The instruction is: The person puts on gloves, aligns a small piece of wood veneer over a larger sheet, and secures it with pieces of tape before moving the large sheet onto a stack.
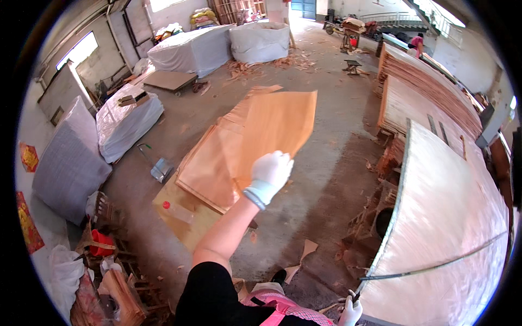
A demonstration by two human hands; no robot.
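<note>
My left hand point(272, 171), in a white glove with a pale blue cuff, is closed on the edge of a thin orange-brown wood veneer sheet point(280, 122). The sheet is lifted and curved above a stack of veneer sheets point(209, 168) on the floor. At the lower edge, my right hand point(350, 312), also gloved in white, is by the near corner of a large pale panel point(435, 217). Its fingers are closed around a small dark thing, partly hidden. A dark rod point(429, 270) lies across the panel, just beyond that hand.
A clear bottle with a red cap point(177, 211) lies on a yellowish board point(179, 231) under the stack. Tall veneer stacks point(429, 87) line the right. Wrapped stacks point(130, 122) stand left, with a dustpan point(161, 169) nearby. Scraps litter the floor; another person point(416, 43) is far right.
</note>
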